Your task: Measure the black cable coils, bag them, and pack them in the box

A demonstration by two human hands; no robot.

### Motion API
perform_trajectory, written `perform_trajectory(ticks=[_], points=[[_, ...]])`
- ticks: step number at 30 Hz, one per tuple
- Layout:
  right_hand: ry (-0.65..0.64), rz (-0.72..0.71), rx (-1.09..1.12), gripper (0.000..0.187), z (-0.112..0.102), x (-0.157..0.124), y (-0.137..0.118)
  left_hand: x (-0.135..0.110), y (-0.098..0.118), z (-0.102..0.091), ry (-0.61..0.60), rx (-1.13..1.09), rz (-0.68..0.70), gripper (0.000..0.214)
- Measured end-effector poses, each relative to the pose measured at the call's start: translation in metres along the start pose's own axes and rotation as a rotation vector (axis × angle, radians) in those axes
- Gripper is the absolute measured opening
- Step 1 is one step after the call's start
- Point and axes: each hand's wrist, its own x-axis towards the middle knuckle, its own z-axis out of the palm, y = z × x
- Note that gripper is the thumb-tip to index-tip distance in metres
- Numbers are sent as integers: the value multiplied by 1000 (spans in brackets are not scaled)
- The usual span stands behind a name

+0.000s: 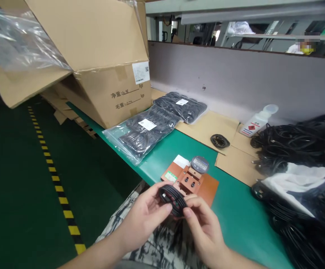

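From the head camera we see one coil of smooth black cable (176, 192), a rounded, many-looped ring, held above the near edge of the worktop (235, 220). The left hand (147, 216) grasps its left side and the right hand (207, 226) pinches its right side, thumbs on the near face. Just beyond sits one copper-coloured block fixture (187, 178) on an orange base, carrying one round digital gauge (199, 164); the coil and hands hide part of its near side from us.

The worktop surface is smooth and green, partly covered by flat brown cardboard (204, 125). We count two clear, wrinkled plastic bags (162, 121) packed with black coils, each with a white label, and one loose coil (220, 141) lying on the cardboard. One white plastic bottle (253, 123) stands at the back, near a tangled heap of black cables (299, 142) too jumbled to count. White cloth-like material (294, 186) lies across it. One big open carton (114, 82) blocks our view of the far left.
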Motion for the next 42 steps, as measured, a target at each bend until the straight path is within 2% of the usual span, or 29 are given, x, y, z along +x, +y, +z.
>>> perform_trajectory(ticks=[3, 8, 12, 16, 22, 27, 30, 34, 37, 39, 42], points=[[-13, -47, -55, 9, 0, 0, -2, -1, -5, 1, 30, -16, -36, 35], [-60, 58, 89, 9, 4, -4, -4, 2, -15, 5, -11, -173, -70, 20], [-32, 89, 127, 10, 7, -4, -6, 3, -19, 8, -58, -247, -89, 18], [-24, 109, 130, 10, 8, -4, -6, 1, -22, 8, 4, -203, -82, 12], [-82, 13, -116, 12, 5, -4, -3, 1, -23, 12, 75, -197, -90, 16], [-136, -88, -279, 8, 2, -3, -1, 2, -22, 12, 75, -224, -111, 13], [-168, 22, -176, 18, 2, -2, -5, 2, -20, 5, 49, -213, -100, 11], [-128, 288, 140, 30, 3, -1, -5, -2, -17, -8, -134, -103, -120, 19], [-267, 409, 283, 44, 3, 1, 0, -5, -19, -15, -257, -46, -222, 31], [-336, 445, 349, 45, 2, 3, 3, -6, -20, -17, -272, -18, -282, 36], [-342, 471, 428, 42, 1, 7, 5, -6, -21, -17, -246, 1, -310, 43]])
